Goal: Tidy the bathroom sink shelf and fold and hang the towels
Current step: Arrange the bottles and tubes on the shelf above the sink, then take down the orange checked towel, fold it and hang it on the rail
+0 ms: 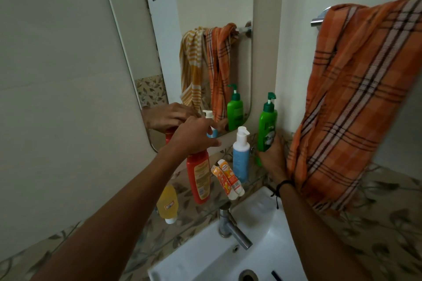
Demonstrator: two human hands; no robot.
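Observation:
My left hand (194,137) grips the top of a tall red bottle (199,177) standing on the glass shelf (255,181) above the sink. My right hand (272,158) is wrapped around the base of a green pump bottle (267,124) at the shelf's right end. Between them stand a white and blue pump bottle (241,157) and two small orange tubes (227,179). A yellow bottle (167,203) lies upside down at the shelf's left end. An orange checked towel (356,102) hangs loosely from the towel bar (316,22) on the right.
A mirror (205,7) behind the shelf reflects the orange towel and a yellow striped one. Below are the white sink (258,219) and a steel tap (230,227). The hanging towel brushes my right forearm. Tiled walls close in on both sides.

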